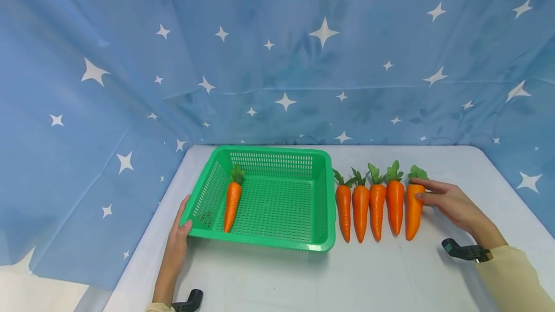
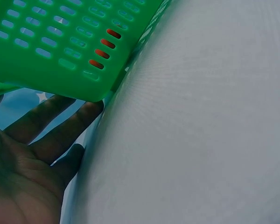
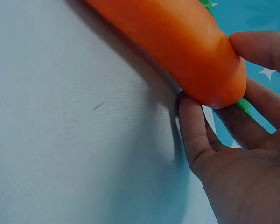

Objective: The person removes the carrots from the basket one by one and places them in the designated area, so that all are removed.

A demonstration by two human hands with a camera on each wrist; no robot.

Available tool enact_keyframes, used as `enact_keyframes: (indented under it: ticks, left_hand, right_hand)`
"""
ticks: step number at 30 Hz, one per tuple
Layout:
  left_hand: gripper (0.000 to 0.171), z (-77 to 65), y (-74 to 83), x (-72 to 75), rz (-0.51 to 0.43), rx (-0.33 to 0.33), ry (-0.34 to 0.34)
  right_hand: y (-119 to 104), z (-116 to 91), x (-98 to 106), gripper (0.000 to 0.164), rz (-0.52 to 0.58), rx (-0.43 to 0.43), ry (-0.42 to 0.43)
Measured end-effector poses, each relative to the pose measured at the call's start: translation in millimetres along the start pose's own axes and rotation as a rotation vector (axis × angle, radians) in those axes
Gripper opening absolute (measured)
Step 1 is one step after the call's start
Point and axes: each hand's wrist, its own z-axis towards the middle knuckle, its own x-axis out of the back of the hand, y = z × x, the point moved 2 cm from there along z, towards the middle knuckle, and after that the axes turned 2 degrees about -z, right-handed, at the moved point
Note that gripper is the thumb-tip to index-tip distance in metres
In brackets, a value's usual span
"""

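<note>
A green plastic basket (image 1: 277,244) stands on the white table, with one carrot (image 1: 232,201) lying near its left side. My left hand (image 1: 178,240) holds the basket's front left corner, thumb at the rim and fingers along the outside. In the left wrist view its fingers (image 2: 67,126) reach the basket's lower edge. To the right of the basket, several carrots (image 1: 377,211) lie in a row, leaves pointing away from me. My right hand (image 1: 455,206) grips the rightmost carrot (image 1: 415,213) near its leafy top. The right wrist view shows thumb and fingers around this carrot's thick end (image 3: 205,70).
Behind the table (image 1: 368,278) hangs a blue cloth (image 1: 243,61) with white stars, which also covers the left side. The basket's right wall is close beside the leftmost carrot (image 1: 343,211) of the row. A dark wrist camera (image 1: 464,250) sits at my right wrist.
</note>
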Motion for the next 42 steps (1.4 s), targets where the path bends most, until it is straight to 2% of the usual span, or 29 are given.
enact_keyframes:
  ticks: [4,11,19,32,42]
  left_hand:
    - [0.060,-0.7,-0.2,-0.4,0.003,0.007,0.000]
    - [0.060,-0.8,1.3,0.0,0.014,0.039,0.007]
    - [0.060,0.0,1.0,-1.2,0.009,0.028,0.005]
    - [0.060,-0.1,-0.9,-0.3,0.015,0.040,0.001]
    - [0.061,0.8,-0.8,0.9,0.023,0.043,-0.001]
  right_hand:
    - [-2,1,-2,0.071,-0.074,-0.006,0.020]
    - [-6,2,-7,0.068,-0.210,0.017,0.067]
    - [-7,2,-9,0.071,-0.200,0.026,0.098]
    - [-8,-1,-4,0.081,-0.193,-0.022,0.157]
    - [-19,4,-4,0.087,-0.248,0.029,0.176]
